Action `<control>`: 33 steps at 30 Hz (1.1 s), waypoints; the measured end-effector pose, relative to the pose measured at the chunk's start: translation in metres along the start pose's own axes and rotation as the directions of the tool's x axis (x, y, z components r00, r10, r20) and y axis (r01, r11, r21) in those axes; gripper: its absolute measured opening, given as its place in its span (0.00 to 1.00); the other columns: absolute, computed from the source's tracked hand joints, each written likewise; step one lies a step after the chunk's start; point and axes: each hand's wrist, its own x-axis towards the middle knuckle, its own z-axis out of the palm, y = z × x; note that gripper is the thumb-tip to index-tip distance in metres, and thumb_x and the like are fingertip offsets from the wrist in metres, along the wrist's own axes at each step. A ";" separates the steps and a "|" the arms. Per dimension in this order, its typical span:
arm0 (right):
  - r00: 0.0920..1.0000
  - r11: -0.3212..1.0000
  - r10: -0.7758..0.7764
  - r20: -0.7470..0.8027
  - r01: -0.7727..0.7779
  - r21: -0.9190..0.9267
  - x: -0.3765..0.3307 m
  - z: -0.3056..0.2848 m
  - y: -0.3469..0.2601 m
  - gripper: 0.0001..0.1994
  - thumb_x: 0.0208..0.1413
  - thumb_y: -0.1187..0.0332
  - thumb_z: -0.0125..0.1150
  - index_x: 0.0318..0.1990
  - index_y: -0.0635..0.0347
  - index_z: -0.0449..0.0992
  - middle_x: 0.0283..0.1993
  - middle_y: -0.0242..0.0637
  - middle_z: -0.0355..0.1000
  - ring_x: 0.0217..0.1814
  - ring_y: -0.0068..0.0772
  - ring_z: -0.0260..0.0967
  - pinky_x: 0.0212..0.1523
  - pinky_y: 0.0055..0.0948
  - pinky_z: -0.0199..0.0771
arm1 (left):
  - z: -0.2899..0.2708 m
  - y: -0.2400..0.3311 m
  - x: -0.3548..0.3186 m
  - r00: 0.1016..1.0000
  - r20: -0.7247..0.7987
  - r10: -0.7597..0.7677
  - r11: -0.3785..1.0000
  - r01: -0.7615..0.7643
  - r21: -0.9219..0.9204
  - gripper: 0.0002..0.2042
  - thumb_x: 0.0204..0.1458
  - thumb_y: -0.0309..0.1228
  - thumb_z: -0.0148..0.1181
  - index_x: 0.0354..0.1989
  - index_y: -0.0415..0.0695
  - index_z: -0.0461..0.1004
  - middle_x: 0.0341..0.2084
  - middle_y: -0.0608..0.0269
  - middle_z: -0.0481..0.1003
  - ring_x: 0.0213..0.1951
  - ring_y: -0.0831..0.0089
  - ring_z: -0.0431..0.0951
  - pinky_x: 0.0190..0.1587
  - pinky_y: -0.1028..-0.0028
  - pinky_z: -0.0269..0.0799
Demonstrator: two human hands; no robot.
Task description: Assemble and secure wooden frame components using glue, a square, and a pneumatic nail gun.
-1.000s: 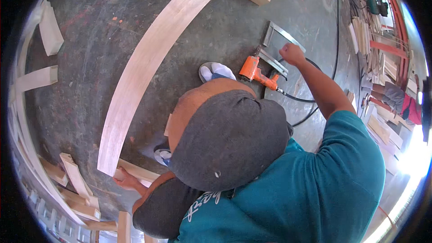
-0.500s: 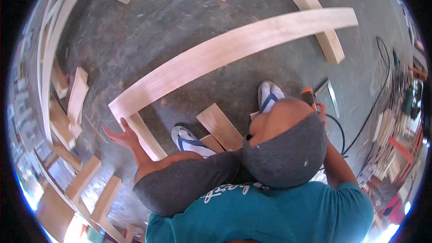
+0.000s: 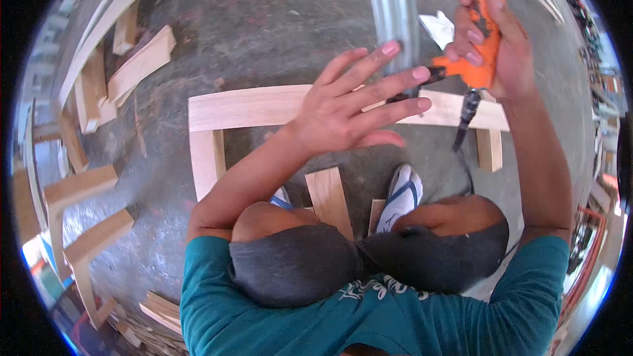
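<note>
Nail gun (image 3: 486, 59) sits gripped in right fingers (image 3: 467, 29), left fingers (image 3: 382, 89) spread across its magazine (image 3: 393, 13).

Board (image 3: 244, 109) before the feet (image 3: 400, 201), block (image 3: 330, 198) between them; nail gun (image 3: 484, 36) in right hand (image 3: 513, 53); wood pieces (image 3: 142, 64) at left

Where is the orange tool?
In the head view, the orange tool is at the upper right, gripped in the right hand, beside the silvery metal rail that the left hand partly covers.
</note>
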 end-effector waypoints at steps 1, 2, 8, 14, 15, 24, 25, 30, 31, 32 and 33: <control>1.000 1.000 -0.007 0.029 0.007 -0.003 0.010 0.012 0.005 0.18 0.72 0.53 0.40 0.51 0.58 0.64 0.25 0.25 0.59 0.19 0.19 0.57 0.35 0.29 0.72 | -0.002 0.001 0.000 0.999 -0.042 -0.013 1.000 0.014 0.015 0.22 0.48 0.57 0.64 0.47 0.61 0.81 0.59 0.69 0.73 0.67 0.52 0.63 0.60 0.57 0.61; 0.996 0.993 0.013 0.091 -0.024 0.116 0.018 0.024 0.011 0.17 0.70 0.53 0.44 0.49 0.60 0.66 0.25 0.27 0.60 0.20 0.21 0.58 0.35 0.32 0.73 | -0.008 0.003 -0.003 0.987 -0.138 -0.083 0.996 0.081 -0.024 0.16 0.48 0.52 0.66 0.41 0.60 0.83 0.56 0.74 0.76 0.66 0.54 0.64 0.57 0.59 0.63; 0.998 0.973 0.023 0.064 -0.037 0.226 0.023 0.054 0.041 0.16 0.71 0.52 0.41 0.46 0.54 0.66 0.23 0.22 0.60 0.18 0.17 0.58 0.34 0.30 0.71 | -0.024 0.005 -0.031 0.988 -0.128 -0.081 0.994 0.089 0.057 0.11 0.43 0.47 0.71 0.35 0.60 0.83 0.49 0.83 0.79 0.63 0.61 0.69 0.55 0.61 0.62; 0.998 0.913 0.022 -0.062 0.005 0.408 0.015 0.040 0.056 0.14 0.71 0.53 0.44 0.44 0.53 0.66 0.23 0.21 0.60 0.19 0.17 0.59 0.36 0.31 0.70 | -0.024 0.008 -0.021 0.987 -0.073 -0.143 0.989 0.145 0.031 0.13 0.47 0.50 0.66 0.40 0.63 0.81 0.48 0.79 0.80 0.63 0.60 0.70 0.65 0.51 0.49; 0.997 0.914 0.018 -0.071 0.013 0.406 0.013 0.037 0.056 0.14 0.71 0.53 0.44 0.44 0.53 0.66 0.23 0.21 0.60 0.19 0.17 0.59 0.36 0.31 0.70 | -0.019 0.009 -0.021 0.985 -0.048 -0.163 0.987 0.164 0.005 0.15 0.49 0.50 0.65 0.44 0.63 0.80 0.49 0.77 0.80 0.63 0.59 0.70 0.66 0.48 0.45; 0.981 0.984 0.178 -0.073 -0.175 0.045 0.013 0.035 0.064 0.14 0.71 0.56 0.44 0.49 0.58 0.68 0.23 0.25 0.59 0.19 0.19 0.58 0.34 0.32 0.71 | -0.005 -0.001 -0.053 0.950 0.122 -0.288 0.940 0.305 -0.155 0.35 0.38 0.51 0.71 0.55 0.51 0.64 0.70 0.60 0.58 0.72 0.60 0.55 0.67 0.45 0.39; 0.972 0.976 0.216 -0.095 -0.218 -0.015 0.010 0.036 0.066 0.14 0.71 0.57 0.44 0.50 0.58 0.68 0.24 0.25 0.59 0.19 0.19 0.57 0.34 0.31 0.71 | -0.008 -0.003 -0.053 0.938 0.148 -0.313 0.942 0.327 -0.080 0.38 0.35 0.54 0.72 0.54 0.49 0.64 0.69 0.61 0.59 0.72 0.59 0.54 0.67 0.45 0.41; 0.969 0.949 0.230 -0.094 -0.245 -0.198 0.017 0.080 0.078 0.12 0.71 0.61 0.45 0.53 0.59 0.67 0.24 0.26 0.59 0.20 0.18 0.57 0.34 0.29 0.70 | -0.016 0.005 -0.076 0.894 0.110 -0.435 0.899 0.438 -0.010 0.43 0.28 0.51 0.76 0.57 0.50 0.68 0.69 0.63 0.59 0.73 0.62 0.51 0.65 0.41 0.45; 0.966 0.941 0.253 -0.059 -0.260 -0.216 0.018 0.087 0.077 0.12 0.71 0.61 0.45 0.53 0.59 0.67 0.24 0.26 0.59 0.20 0.18 0.57 0.34 0.29 0.70 | -0.015 0.005 -0.078 0.931 0.102 -0.349 0.937 0.349 0.022 0.41 0.28 0.50 0.76 0.56 0.49 0.70 0.66 0.64 0.62 0.72 0.65 0.53 0.66 0.42 0.46; 0.966 0.944 0.256 -0.045 -0.260 -0.205 0.020 0.088 0.075 0.13 0.71 0.61 0.45 0.54 0.59 0.66 0.24 0.26 0.58 0.20 0.18 0.57 0.34 0.28 0.70 | -0.016 0.004 -0.080 0.961 0.106 -0.254 0.967 0.249 0.055 0.39 0.29 0.50 0.75 0.55 0.48 0.72 0.64 0.65 0.65 0.72 0.67 0.55 0.66 0.43 0.48; 0.967 0.947 0.253 -0.040 -0.256 -0.196 0.023 0.088 0.071 0.13 0.71 0.62 0.46 0.55 0.59 0.65 0.24 0.27 0.58 0.21 0.18 0.57 0.33 0.28 0.70 | -0.019 0.003 -0.078 0.957 0.092 -0.276 0.960 0.270 0.069 0.39 0.29 0.50 0.75 0.55 0.48 0.72 0.64 0.65 0.65 0.72 0.67 0.55 0.66 0.43 0.48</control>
